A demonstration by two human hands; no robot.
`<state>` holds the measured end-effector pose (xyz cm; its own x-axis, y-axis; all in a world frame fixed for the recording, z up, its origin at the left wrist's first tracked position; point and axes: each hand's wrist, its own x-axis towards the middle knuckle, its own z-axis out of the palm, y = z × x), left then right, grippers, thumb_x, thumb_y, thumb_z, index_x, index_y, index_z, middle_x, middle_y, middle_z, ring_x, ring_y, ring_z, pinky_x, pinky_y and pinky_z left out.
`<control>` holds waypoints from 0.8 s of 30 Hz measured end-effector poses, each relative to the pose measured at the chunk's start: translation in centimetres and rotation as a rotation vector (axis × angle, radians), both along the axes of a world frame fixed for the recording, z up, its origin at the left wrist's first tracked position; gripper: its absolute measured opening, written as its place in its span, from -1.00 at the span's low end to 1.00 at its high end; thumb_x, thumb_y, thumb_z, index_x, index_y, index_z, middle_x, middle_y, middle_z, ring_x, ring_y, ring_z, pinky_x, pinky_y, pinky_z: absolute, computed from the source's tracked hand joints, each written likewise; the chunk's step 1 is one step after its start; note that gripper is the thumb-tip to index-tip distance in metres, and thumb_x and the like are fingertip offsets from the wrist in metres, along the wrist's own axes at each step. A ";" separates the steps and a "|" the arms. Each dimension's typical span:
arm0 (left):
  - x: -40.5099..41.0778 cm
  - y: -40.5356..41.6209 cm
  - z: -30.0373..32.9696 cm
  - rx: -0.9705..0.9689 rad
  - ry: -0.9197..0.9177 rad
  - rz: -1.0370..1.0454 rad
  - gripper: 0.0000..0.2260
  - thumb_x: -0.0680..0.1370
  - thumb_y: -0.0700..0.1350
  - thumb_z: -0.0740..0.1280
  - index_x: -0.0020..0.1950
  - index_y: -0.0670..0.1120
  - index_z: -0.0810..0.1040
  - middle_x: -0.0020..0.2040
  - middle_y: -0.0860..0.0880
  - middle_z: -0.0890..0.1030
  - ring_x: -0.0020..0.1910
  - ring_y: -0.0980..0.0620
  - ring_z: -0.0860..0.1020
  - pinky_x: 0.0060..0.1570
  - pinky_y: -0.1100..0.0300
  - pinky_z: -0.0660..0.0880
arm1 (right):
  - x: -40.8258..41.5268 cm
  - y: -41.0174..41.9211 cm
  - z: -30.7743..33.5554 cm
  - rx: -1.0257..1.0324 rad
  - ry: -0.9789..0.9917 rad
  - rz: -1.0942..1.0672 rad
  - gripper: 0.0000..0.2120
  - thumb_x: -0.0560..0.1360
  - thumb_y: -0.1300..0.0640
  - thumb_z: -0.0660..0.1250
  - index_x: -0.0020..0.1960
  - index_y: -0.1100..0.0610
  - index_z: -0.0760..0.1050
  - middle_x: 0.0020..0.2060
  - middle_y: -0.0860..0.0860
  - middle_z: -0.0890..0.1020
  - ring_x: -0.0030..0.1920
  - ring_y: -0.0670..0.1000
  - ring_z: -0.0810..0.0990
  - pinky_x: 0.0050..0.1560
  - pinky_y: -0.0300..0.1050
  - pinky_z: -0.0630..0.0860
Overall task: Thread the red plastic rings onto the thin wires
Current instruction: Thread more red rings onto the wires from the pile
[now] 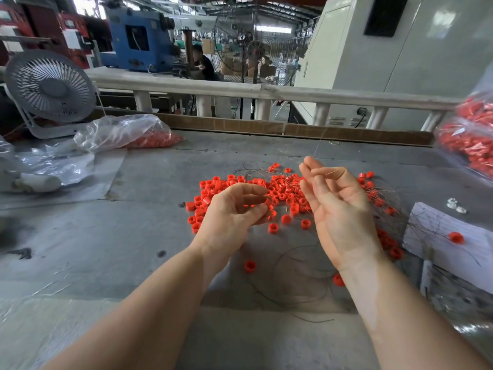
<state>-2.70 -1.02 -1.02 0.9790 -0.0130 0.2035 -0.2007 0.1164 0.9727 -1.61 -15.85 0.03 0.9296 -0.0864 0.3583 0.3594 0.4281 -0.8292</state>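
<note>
Head view: left hand cups rings; right hand pinches wire; fan nearby.

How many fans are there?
2. A small white desk fan stands at the table's far left corner. A big pedestal fan stands on the floor beyond the railing. More could be hidden among the far machines.

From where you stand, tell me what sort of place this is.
Most likely a factory floor with a hand-assembly bench. A blue industrial machine and a large pale machine cabinet stand behind the worktable, under a high shed roof. Loose red plastic rings lie heaped on it, with more in a clear bag.
</note>
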 end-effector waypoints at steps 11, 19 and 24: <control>0.0 0.0 0.0 0.027 -0.001 0.015 -0.79 0.49 -0.44 0.29 -0.05 -0.14 0.55 -0.17 -0.07 0.60 -0.30 0.17 0.61 -0.23 0.39 0.52 | 0.5 -0.4 -0.4 -0.286 -0.062 -0.236 -0.67 0.51 0.37 0.26 -0.26 -0.03 0.52 0.37 0.01 0.40 0.31 -0.28 0.37 0.31 -0.27 0.30; 0.1 0.0 -0.1 0.042 -0.004 0.018 -0.79 0.49 -0.43 0.30 -0.05 -0.14 0.55 -0.18 -0.06 0.61 -0.29 0.16 0.62 -0.23 0.37 0.52 | 0.2 -0.6 -0.9 -1.026 -0.169 -0.694 -0.92 0.45 0.31 0.37 -0.19 0.18 0.59 0.24 0.07 0.54 0.32 0.10 0.41 0.35 0.03 0.26; 0.1 0.0 -0.2 0.015 -0.012 0.019 -0.82 0.48 -0.41 0.31 -0.03 -0.17 0.56 -0.17 -0.08 0.61 -0.29 0.17 0.61 -0.25 0.39 0.51 | -0.5 0.2 -1.1 -1.171 -0.387 -0.663 -0.90 0.38 0.33 0.41 -0.20 0.16 0.62 -0.26 -0.02 0.65 -0.14 0.13 0.56 -0.05 0.09 0.45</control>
